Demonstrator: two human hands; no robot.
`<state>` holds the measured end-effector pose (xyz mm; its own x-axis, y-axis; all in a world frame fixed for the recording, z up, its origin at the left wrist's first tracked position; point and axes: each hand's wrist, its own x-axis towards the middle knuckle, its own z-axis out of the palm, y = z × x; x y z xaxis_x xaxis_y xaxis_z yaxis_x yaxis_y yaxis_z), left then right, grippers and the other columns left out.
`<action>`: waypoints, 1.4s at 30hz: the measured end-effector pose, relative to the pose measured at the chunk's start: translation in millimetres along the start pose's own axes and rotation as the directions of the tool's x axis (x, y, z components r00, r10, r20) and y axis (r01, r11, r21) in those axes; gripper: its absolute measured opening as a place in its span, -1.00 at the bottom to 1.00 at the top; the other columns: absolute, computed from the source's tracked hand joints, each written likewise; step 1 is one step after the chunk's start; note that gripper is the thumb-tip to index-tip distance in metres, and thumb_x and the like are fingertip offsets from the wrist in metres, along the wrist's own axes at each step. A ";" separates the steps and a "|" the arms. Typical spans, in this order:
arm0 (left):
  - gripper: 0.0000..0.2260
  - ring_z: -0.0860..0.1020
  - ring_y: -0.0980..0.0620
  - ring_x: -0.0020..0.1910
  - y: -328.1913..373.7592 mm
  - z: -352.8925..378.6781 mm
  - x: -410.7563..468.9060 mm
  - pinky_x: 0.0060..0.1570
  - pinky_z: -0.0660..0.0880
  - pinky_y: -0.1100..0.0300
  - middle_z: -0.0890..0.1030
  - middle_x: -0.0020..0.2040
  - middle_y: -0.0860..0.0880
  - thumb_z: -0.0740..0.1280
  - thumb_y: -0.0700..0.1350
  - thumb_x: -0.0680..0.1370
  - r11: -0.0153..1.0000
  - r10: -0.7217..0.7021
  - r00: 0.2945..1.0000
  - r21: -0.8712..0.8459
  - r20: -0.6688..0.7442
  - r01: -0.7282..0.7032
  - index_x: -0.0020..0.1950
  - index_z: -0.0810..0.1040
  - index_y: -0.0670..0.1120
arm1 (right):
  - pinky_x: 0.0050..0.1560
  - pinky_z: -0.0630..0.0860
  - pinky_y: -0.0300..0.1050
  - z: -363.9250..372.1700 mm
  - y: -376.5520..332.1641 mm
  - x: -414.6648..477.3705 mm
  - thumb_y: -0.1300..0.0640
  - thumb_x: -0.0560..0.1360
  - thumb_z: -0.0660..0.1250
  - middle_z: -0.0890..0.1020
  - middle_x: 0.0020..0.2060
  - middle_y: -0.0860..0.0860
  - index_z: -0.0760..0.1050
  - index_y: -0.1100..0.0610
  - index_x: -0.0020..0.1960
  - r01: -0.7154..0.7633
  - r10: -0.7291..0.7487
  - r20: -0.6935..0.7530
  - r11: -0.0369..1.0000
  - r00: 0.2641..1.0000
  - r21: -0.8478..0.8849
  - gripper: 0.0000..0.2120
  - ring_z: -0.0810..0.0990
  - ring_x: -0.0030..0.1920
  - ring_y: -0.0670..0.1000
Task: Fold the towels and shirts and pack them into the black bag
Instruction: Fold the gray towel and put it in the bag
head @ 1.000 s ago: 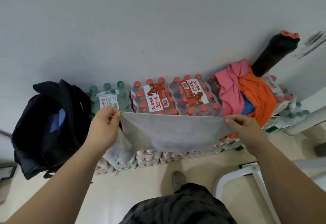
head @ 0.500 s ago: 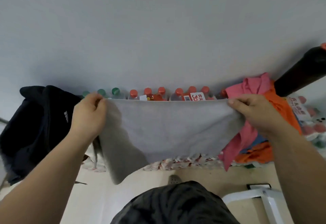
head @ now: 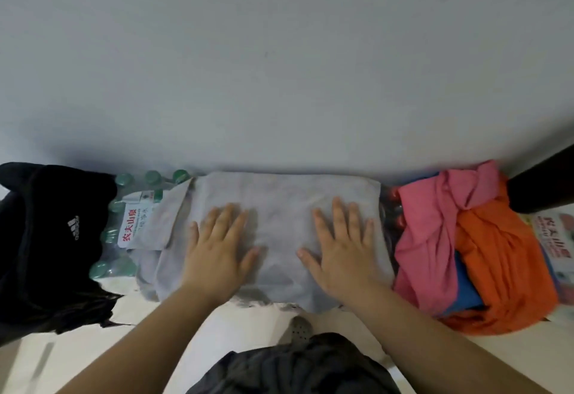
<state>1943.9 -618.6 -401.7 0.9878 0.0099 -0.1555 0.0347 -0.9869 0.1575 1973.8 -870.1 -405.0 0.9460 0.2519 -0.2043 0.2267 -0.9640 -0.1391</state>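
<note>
The gray towel (head: 285,204) lay spread flat on top of the packs of water bottles, right up against the gray wall (head: 279,67). Its near edge hung a little over the front of the packs, and its left end was bunched up and drooped down.

Both hands were on the towel. The left hand (head: 217,250) lay flat on the left half, with straight fingers spread out. The right hand (head: 341,247) lay flat on the right half in the same way. Neither hand held anything; the palms just pressed down on the cloth. The two hands were apart, with bare towel between them.

The black bag (head: 46,238) sat at the left, past a pack of green-capped bottles (head: 124,232) that peeked out between the bag and the towel. The bag had a small white logo on it.

At the right, just beside the towel, was a heap of clothes. A pink shirt (head: 425,238) lay on the near side of it, an orange shirt (head: 503,269) lay beside that, and a bit of blue cloth (head: 466,288) showed between them. A few red bottle caps (head: 395,195) showed between the towel and the pink shirt.

Down below, I could see the person's dark shorts (head: 295,368) and the toe of a gray shoe (head: 299,328) on the pale floor (head: 93,347).
</note>
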 end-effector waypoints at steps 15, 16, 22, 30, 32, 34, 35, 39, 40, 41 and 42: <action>-0.16 -0.18 -0.07 0.62 -16.0 -2.8 35.6 0.54 -0.14 -0.24 -0.17 0.64 0.04 -0.17 0.59 0.40 0.999 -0.015 0.997 0.031 0.075 0.013 0.61 -0.14 0.24 | 0.48 -0.22 0.44 -8.6 26.5 33.6 -0.66 0.34 -0.27 -0.41 0.55 0.20 -0.41 -0.19 0.57 -0.058 0.059 0.104 0.998 0.993 -0.016 -0.04 -0.41 0.54 0.30; -0.19 -0.13 -0.07 0.62 -17.7 -4.8 30.3 0.55 -0.13 -0.22 -0.11 0.65 0.04 -0.14 0.56 0.44 1.000 -0.026 0.998 0.015 0.053 0.025 0.62 -0.07 0.22 | 0.48 -0.22 0.45 -8.1 27.3 33.0 -0.66 0.34 -0.27 -0.40 0.56 0.20 -0.40 -0.19 0.57 -0.055 0.057 0.098 0.998 0.994 -0.022 -0.04 -0.40 0.55 0.31; -0.39 0.37 -0.30 0.39 -66.0 -14.2 -20.1 0.39 0.29 -0.20 0.42 0.44 -0.20 0.16 0.18 0.50 0.964 -0.262 0.934 -0.107 -0.243 0.242 0.49 0.37 -0.08 | 0.48 -0.20 0.47 -10.8 17.4 28.5 -0.57 0.45 -0.24 -0.27 0.61 0.16 -0.25 -0.14 0.62 0.007 -0.005 0.049 0.999 0.999 -0.049 -0.13 -0.30 0.58 0.29; -0.55 0.49 -0.25 0.11 -118.1 -35.9 -28.1 0.08 0.48 -0.07 0.58 0.17 -0.11 0.29 0.12 0.47 0.898 -0.425 0.898 -0.180 -0.111 0.403 0.31 0.55 -0.03 | 0.48 -0.40 0.33 -15.7 -65.5 35.3 -0.47 0.49 -0.33 -0.52 0.51 -0.07 -0.45 -0.30 0.50 0.263 -0.257 0.152 0.965 0.954 -0.018 -0.34 -0.56 0.50 0.09; -0.59 0.52 -0.24 0.06 -125.9 -40.0 -20.0 0.02 0.52 -0.05 0.60 0.05 -0.11 0.24 0.05 0.41 0.901 -0.405 0.908 -0.215 -0.107 0.376 0.18 0.63 -0.06 | 0.50 -0.35 0.35 -4.6 -70.9 33.4 -0.46 0.53 -0.31 -0.42 0.56 -0.06 -0.36 -0.29 0.55 0.284 -0.273 0.147 0.957 0.951 -0.055 -0.35 -0.45 0.56 0.10; -0.68 0.55 -0.23 0.00 -135.1 -39.3 -13.2 -0.06 0.55 -0.02 0.62 -0.04 -0.10 0.26 -0.02 0.41 0.905 -0.369 0.920 -0.277 -0.129 0.324 0.05 0.69 -0.07 | 0.52 -0.27 0.36 2.5 -71.8 30.6 -0.46 0.53 -0.34 -0.27 0.61 -0.05 -0.24 -0.26 0.60 0.279 -0.265 0.137 0.955 0.954 -0.095 -0.31 -0.28 0.61 0.10; -0.74 0.57 -0.20 -0.04 -139.1 -39.5 -10.5 -0.10 0.55 0.01 0.62 -0.08 -0.09 0.28 -0.04 0.44 0.901 -0.353 0.924 -0.320 -0.146 0.293 0.00 0.70 -0.07 | 0.53 -0.24 0.34 2.5 -71.8 30.2 -0.47 0.53 -0.34 -0.23 0.62 -0.06 -0.19 -0.26 0.60 0.259 -0.246 0.135 0.962 0.960 -0.087 -0.31 -0.22 0.62 0.09; -0.85 0.57 -0.04 -0.25 -148.8 -54.9 -2.7 -0.23 0.47 0.12 0.61 -0.30 0.03 0.35 -0.07 0.57 0.726 -0.436 0.892 -0.630 -0.114 0.275 -0.19 0.62 -0.02 | 0.56 0.03 0.11 -17.7 -99.2 33.2 -0.46 0.53 -0.22 0.18 0.60 -0.04 0.08 -0.22 0.59 0.197 -0.206 0.081 0.974 0.975 0.111 -0.30 0.11 0.58 0.06; -0.83 0.55 -0.03 -0.29 -152.3 -58.4 -1.0 -0.25 0.49 0.11 0.59 -0.34 0.03 0.36 -0.06 0.56 0.665 -0.447 0.890 -0.700 -0.096 0.259 -0.23 0.59 -0.02 | 0.51 0.18 0.01 -26.7 -115.9 32.1 -0.41 0.57 -0.10 0.38 0.49 -0.05 0.19 -0.21 0.57 0.187 -0.207 0.052 0.947 0.977 0.261 -0.37 0.29 0.48 0.01; -0.82 0.55 -0.03 -0.31 -155.6 -60.9 0.4 -0.25 0.52 0.08 0.59 -0.36 0.03 0.38 -0.06 0.56 0.615 -0.437 0.895 -0.755 -0.089 0.226 -0.25 0.59 -0.02 | 0.42 0.31 -0.06 -36.1 -136.3 30.6 -0.33 0.60 0.05 0.52 0.33 -0.09 0.27 -0.22 0.53 0.149 -0.200 0.062 0.873 0.978 0.465 -0.48 0.43 0.34 -0.05; -0.82 0.56 -0.04 -0.32 -157.7 -63.9 1.3 -0.25 0.56 0.04 0.59 -0.36 0.02 0.40 -0.04 0.55 0.580 -0.412 0.907 -0.793 -0.087 0.188 -0.25 0.60 -0.02 | 0.33 0.41 -0.10 -43.5 -157.9 29.5 -0.21 0.63 0.17 0.58 0.17 -0.11 0.33 -0.27 0.48 0.098 -0.211 0.097 0.750 0.973 0.654 -0.58 0.52 0.21 -0.08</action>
<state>1949.4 -452.7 -364.4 0.8950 0.4292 -0.1213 0.3258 -0.4433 0.8351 1976.0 -714.2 -346.9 0.8497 0.4570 -0.2628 0.1110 -0.6424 -0.7583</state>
